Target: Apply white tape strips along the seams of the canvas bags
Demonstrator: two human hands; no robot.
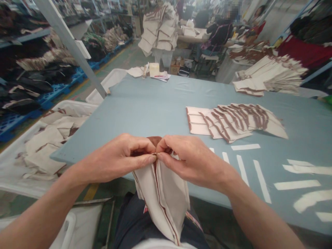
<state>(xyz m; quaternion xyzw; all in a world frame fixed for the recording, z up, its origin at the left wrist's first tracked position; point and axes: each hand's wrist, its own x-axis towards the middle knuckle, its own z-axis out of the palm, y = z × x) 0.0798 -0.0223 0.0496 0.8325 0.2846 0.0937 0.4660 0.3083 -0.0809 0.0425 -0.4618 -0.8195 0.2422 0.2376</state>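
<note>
My left hand (121, 157) and my right hand (189, 159) meet at the near edge of the blue table (155, 107), both closed in a pinch on the top of a cream fabric piece (163, 193) with brown trim. The piece hangs down from my fingers over my lap. Thumbs and forefingers touch at its upper edge. A fanned row of similar cream pieces with brown trim (233, 119) lies on the table ahead and to the right of my right hand.
White strips (259, 180) lie on the table at the right. A white bin of fabric pieces (46, 141) stands at the left. A taller stack of pieces (272, 76) sits far right. A grey post (70, 45) rises at the left. People sit at the far tables.
</note>
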